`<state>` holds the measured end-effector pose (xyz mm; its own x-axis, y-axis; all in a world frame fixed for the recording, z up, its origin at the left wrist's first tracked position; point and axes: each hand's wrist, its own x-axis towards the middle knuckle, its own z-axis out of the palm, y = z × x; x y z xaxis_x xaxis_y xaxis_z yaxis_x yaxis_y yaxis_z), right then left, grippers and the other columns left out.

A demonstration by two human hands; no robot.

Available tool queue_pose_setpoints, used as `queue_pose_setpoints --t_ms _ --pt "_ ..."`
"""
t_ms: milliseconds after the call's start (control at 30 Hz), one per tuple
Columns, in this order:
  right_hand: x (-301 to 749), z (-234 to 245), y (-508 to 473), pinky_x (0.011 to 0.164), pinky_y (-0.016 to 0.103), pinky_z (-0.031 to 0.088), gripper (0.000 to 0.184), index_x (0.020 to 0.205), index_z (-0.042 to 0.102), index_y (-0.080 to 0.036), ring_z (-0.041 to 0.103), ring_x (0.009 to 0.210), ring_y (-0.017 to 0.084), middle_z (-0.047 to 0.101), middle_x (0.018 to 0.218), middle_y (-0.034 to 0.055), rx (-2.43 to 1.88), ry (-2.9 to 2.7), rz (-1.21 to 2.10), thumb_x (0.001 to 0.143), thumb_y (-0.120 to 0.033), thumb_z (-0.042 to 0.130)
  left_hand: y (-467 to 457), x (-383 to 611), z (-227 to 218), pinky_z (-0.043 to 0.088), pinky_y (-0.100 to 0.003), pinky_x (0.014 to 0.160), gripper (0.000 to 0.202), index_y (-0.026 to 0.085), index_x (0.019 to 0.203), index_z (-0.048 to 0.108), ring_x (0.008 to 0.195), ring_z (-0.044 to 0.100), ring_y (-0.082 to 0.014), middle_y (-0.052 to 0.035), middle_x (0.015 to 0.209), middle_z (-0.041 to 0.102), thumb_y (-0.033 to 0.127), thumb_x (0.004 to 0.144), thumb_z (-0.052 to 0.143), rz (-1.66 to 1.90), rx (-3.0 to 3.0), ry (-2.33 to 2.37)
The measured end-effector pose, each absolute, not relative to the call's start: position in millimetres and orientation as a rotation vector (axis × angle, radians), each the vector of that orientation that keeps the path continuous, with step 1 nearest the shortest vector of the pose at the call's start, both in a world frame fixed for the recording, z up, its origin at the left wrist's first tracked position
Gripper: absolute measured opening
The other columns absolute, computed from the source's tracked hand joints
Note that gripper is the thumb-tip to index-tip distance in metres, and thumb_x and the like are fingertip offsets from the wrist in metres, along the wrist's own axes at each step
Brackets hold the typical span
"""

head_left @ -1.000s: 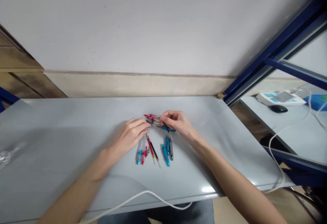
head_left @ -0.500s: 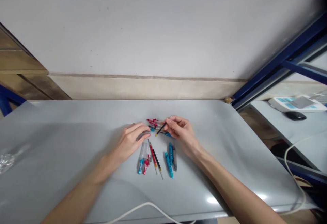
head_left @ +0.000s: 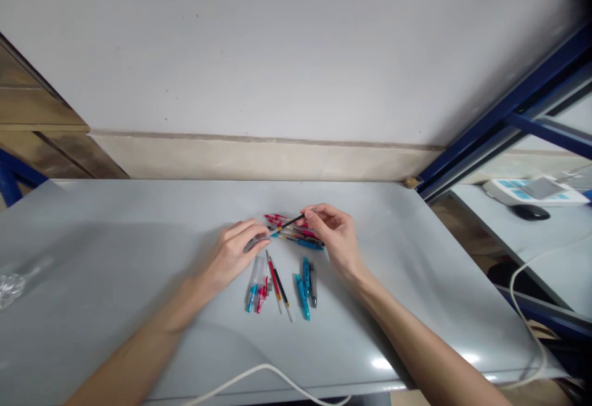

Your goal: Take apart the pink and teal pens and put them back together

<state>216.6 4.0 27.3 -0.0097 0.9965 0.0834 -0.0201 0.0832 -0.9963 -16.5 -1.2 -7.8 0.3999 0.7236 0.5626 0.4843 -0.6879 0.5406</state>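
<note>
My left hand is closed on a grey pen part, partly hidden by the fingers. My right hand pinches a black ink refill near its upper end. The refill slants down to the left, its yellow-banded tip meeting the grey part at my left fingertips; how far it goes in cannot be seen. Beneath lie several pens with red and blue parts. Nearer me are clear barrels with blue and red ends, red and black refills, and blue and grey pen sections.
A clear plastic piece lies at the table's left edge. A white cable crosses the front edge. At right, beyond a blue frame, a second surface holds a black mouse and a white device.
The refill in my right hand has swung flatter, and its tip has come against the grey part in my left hand. My right hand has risen slightly.
</note>
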Motion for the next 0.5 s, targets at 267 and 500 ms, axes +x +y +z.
queue_pose_setpoints --t_ms 267,500 --pt "216 24 2 0.076 0.035 0.056 0.026 0.089 0.074 -0.019 0.070 0.080 0.021 0.075 0.083 0.0071 -1.056 -1.262 1.123 0.086 -0.046 0.075 -1 -12 -2 0.054 -0.029 0.079 0.004 0.019 0.100 0.067 0.085 0.068 -0.0154 -0.0049 0.092 0.071 0.019 0.097 0.065 1.288 2.310 1.045" --pt "206 19 -10 0.068 0.030 0.048 0.020 0.089 0.078 -0.019 0.067 0.075 0.018 0.076 0.084 0.0054 -1.007 -1.573 1.047 0.089 -0.038 0.074 -5 -7 -3 0.056 -0.030 0.080 0.013 0.019 0.102 0.072 0.086 0.069 -0.0168 -0.0064 0.095 0.073 0.013 0.090 0.071 1.429 2.356 0.966"
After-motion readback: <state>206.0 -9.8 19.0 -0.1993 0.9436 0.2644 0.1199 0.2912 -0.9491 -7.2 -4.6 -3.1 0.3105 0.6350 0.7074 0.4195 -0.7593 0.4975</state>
